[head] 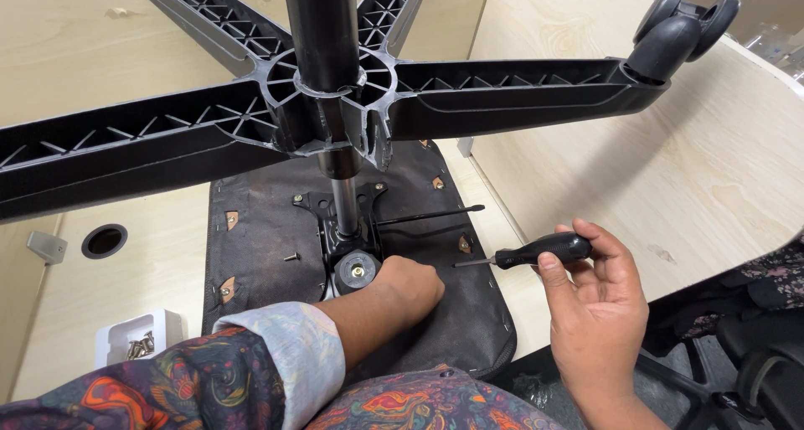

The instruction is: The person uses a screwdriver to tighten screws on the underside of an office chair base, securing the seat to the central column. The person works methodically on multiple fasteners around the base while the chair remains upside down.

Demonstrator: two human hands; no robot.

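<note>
An office chair lies upside down on a light wooden desk, its black star base (469, 95) and gas column (322, 36) rising toward me. The black underside of the seat (419, 229) carries a metal mechanism plate (339, 221) with a round knob (358, 271). My left hand (410, 292) is curled into a fist against the seat just right of that knob; what it pinches is hidden. My right hand (590, 304) holds a black-handled screwdriver (536, 251), tip pointing left toward the plate. A loose screw (291, 257) lies on the seat.
A small white box of screws (138, 338) sits at the lower left, near a round cable hole (105, 240) in the desk. A caster wheel (682, 24) tops the right base arm. A thin black lever (427, 216) sticks out from the mechanism. Another chair's dark base (737, 371) stands at the lower right.
</note>
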